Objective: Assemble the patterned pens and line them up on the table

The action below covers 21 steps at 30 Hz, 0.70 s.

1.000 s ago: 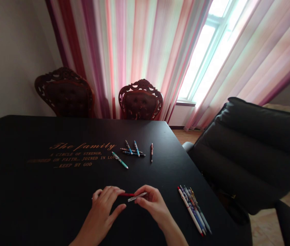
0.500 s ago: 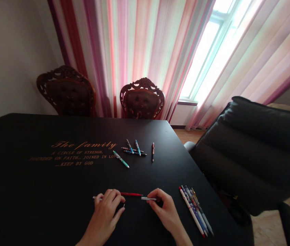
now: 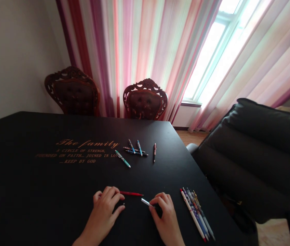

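Observation:
Low on the black table [image 3: 32,191], my left hand [image 3: 106,208] pinches the end of a thin red pen part [image 3: 132,193] that points right. A small gap separates its tip from a short silver-white pen piece [image 3: 146,202], which my right hand [image 3: 164,212] grips with curled fingers. A tiny pale bit [image 3: 123,204] lies on the table by my left thumb. Both hands rest on the tabletop.
Several pens [image 3: 197,213] lie in a row right of my right hand, near the table's edge. More loose pens [image 3: 134,150] lie further back beside gold lettering [image 3: 83,152]. A dark padded chair [image 3: 250,160] stands at the right, two carved chairs [image 3: 145,102] behind.
The two pen parts, together a second ago, have come apart. My right hand has drawn the silver-white piece rightward and down; my left hand keeps the red part.

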{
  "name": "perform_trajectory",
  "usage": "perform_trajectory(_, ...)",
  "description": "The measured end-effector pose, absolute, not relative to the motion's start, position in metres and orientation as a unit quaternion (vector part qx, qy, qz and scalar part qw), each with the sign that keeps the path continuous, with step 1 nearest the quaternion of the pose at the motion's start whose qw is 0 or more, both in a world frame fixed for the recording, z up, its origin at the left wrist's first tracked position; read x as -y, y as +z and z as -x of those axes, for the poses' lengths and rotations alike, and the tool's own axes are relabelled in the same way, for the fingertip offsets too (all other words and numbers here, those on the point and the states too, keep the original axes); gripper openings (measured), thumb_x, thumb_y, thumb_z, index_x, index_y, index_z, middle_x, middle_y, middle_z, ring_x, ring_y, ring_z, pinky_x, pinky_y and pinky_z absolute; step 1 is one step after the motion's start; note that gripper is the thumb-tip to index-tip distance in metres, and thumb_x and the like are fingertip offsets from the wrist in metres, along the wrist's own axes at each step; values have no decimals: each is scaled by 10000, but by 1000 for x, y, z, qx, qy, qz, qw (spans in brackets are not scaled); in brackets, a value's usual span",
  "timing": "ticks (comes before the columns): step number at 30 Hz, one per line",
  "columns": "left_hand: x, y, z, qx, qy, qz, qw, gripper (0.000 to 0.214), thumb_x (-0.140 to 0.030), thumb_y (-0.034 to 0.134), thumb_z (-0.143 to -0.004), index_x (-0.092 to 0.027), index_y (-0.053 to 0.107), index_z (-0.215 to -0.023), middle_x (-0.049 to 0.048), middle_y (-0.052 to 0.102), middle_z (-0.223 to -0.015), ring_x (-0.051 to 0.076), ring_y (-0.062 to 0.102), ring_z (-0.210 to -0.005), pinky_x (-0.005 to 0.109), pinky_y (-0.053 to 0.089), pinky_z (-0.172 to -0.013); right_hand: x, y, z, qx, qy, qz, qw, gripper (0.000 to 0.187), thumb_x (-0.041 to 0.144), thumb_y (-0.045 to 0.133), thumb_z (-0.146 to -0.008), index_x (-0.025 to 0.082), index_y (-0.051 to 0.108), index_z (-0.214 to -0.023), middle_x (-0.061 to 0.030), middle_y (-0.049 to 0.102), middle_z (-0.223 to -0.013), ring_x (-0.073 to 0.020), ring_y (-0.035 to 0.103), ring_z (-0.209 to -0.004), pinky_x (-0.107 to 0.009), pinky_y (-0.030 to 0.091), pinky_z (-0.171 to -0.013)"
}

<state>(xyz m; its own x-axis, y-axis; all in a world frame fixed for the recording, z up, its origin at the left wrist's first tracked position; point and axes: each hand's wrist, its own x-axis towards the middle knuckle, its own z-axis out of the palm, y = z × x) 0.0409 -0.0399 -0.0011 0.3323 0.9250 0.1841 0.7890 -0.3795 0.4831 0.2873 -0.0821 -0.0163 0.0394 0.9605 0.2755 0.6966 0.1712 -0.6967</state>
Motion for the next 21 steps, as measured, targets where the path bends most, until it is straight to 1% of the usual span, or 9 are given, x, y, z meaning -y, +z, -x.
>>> perform_trajectory(2,40,1,-46,-528,218,-805,156,81,-199,622,-836,-262,668,-853,17,657,-970,231,558,-975,412,303,-868,82,-13,-283,662,199,607,391,98,169,578,-858,237,628,-806,-27,629,-833,-216,581,-821,-361,441,-824)
perform_trajectory(3,40,1,-48,-529,222,-803,161,75,-208,611,-846,-256,666,-830,16,662,-939,230,563,-952,412,311,-861,82,-12,-280,657,213,602,401,95,184,577,-868,234,629,-806,-23,630,-803,-206,584,-782,-341,447,-792)
perform_trajectory(5,40,2,-50,-539,245,-784,187,82,-264,608,-862,-254,667,-806,12,672,-890,231,577,-914,411,332,-856,81,-8,-272,643,248,594,415,93,215,570,-887,227,635,-822,-17,628,-765,-185,581,-711,-297,446,-693)
perform_trajectory(7,40,3,-53,-543,291,-749,245,147,-349,594,-880,-249,669,-802,11,677,-861,228,596,-881,394,372,-847,80,-5,-263,638,281,579,423,97,237,564,-899,220,639,-841,-16,629,-762,-168,574,-679,-270,429,-628)
perform_trajectory(10,40,5,-57,-529,374,-674,355,265,-447,554,-891,-223,662,-800,19,670,-824,214,614,-828,331,440,-794,77,-1,-249,650,305,547,431,84,246,581,-891,217,641,-839,-15,628,-783,-159,570,-698,-257,424,-641)
perform_trajectory(13,40,8,-61,-531,415,-603,427,311,-493,569,-865,-204,651,-783,11,650,-775,202,605,-775,280,460,-714,74,2,-238,652,303,535,443,63,235,592,-878,217,634,-836,-16,618,-799,-161,568,-720,-256,421,-647)
perform_trajectory(17,41,12,-60,-540,435,-550,466,317,-505,626,-819,-195,646,-755,-9,617,-726,176,572,-711,244,447,-641,74,5,-233,648,293,532,460,57,209,578,-879,217,628,-853,-15,611,-795,-162,564,-716,-265,428,-665)
perform_trajectory(19,42,12,-60,-532,440,-549,471,309,-497,649,-803,-194,650,-740,-13,615,-719,170,569,-709,241,452,-654,75,6,-234,654,290,525,461,63,196,578,-876,218,633,-852,-15,609,-790,-163,562,-717,-269,429,-674)
perform_trajectory(21,44,12,-61,-519,449,-553,473,300,-489,667,-789,-197,651,-723,-8,632,-743,176,585,-743,248,467,-699,76,6,-234,658,288,522,461,66,187,585,-869,218,636,-841,-13,605,-780,-164,560,-719,-272,429,-681)
